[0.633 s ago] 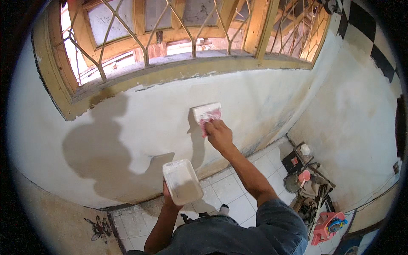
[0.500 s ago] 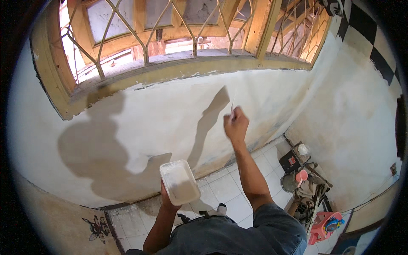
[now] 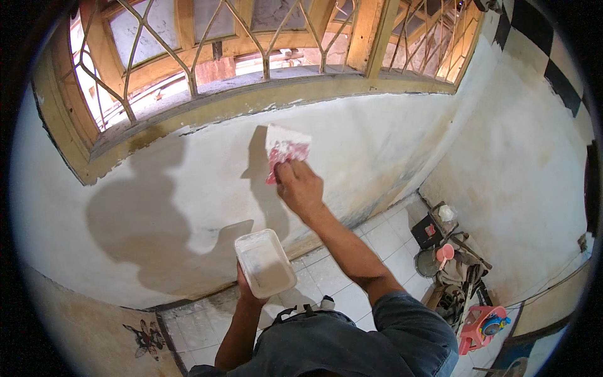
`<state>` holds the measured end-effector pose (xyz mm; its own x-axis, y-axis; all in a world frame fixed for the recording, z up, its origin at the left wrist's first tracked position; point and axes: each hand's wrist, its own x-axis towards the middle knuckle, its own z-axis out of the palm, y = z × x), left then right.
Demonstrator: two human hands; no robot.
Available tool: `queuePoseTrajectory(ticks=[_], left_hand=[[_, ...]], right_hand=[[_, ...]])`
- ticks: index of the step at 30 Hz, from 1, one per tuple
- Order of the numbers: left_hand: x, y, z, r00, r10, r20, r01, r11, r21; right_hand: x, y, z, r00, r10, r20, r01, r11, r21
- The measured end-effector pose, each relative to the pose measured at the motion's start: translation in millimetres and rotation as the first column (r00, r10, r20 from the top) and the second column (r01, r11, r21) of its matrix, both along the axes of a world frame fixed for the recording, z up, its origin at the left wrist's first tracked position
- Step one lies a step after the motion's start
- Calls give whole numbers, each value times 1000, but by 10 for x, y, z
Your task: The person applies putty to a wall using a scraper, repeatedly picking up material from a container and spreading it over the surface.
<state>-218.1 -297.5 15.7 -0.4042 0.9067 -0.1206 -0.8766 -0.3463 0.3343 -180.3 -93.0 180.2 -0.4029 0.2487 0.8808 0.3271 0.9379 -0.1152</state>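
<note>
The right grip was closed on the near end of a flat scraper, thumb and fingers pinching its red part so that the broad, white-smeared end was left free and pointed up and away from the body. Holding it so far back seemed to keep the fingers out of the white coating and let the whole straight edge lie along a surface. The scraper stood in front of the pale wall, beneath the window; its shadow fell to its left, but whether the edge touched the plaster could not be told.

The left grip held a shallow white tray by its left side, with most of the fingers hidden behind or under it, probably to bear the weight from beneath. The tray was kept near the body, below the scraper and slightly to its left, open side up; that likely kept its pale contents inside and left only a short reach between the two hands.

Above, the yellow window frame bordered the wall, with a metal grille across the opening. A dark bucket, a pink dipper and a pink stool stood to the right on the tiled floor, well apart from the hands, perhaps to leave footing there.
</note>
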Motion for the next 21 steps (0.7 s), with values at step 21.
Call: queuePoseTrajectory(ticks=[21], left_hand=[[10,-66,-210,988,-84,131,77,995,64]], right_hand=[[-462,235,139,939,165,-303,-240,942,-232]])
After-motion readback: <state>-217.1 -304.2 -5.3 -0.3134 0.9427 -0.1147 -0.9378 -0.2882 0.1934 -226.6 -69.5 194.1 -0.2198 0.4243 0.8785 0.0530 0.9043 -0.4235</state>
